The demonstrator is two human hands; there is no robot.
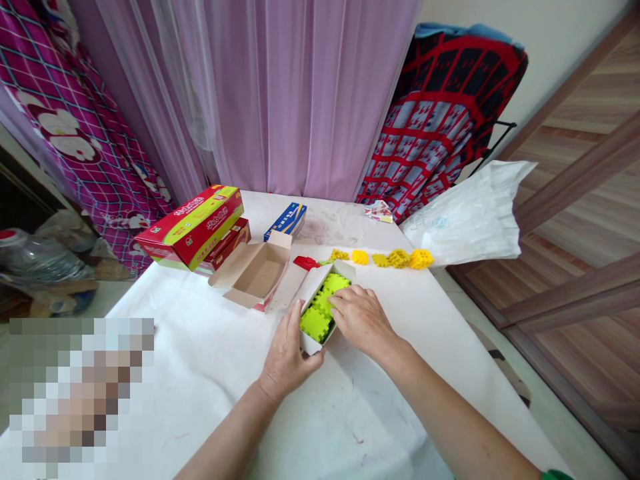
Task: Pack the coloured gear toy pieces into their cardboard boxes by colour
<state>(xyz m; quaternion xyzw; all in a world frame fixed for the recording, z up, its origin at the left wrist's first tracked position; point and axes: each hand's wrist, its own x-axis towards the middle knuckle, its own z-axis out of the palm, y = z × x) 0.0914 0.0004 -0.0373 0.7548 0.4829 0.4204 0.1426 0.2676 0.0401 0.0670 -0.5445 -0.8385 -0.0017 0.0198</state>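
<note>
A small white box point(313, 345) stands open on the white-covered table, filled with lime green toothed pieces point(316, 323). My left hand point(287, 353) grips its left side and near corner, thumb at the near end. My right hand point(361, 316) reaches over the right side, its curled fingers on the green pieces; whether it pinches one is hard to make out. Just beyond the box lie a red piece point(306, 263) and yellow pieces point(399, 259) in a row to the right. An empty open carton point(261, 272) is to the left of the box.
Red and yellow cartons point(193, 223) are stacked at the back left, beside a blue box point(285, 221). A white bag point(470, 217) hangs over the right back edge. A crumpled wrapper point(380, 211) lies near that corner. A pixelated patch covers the lower left.
</note>
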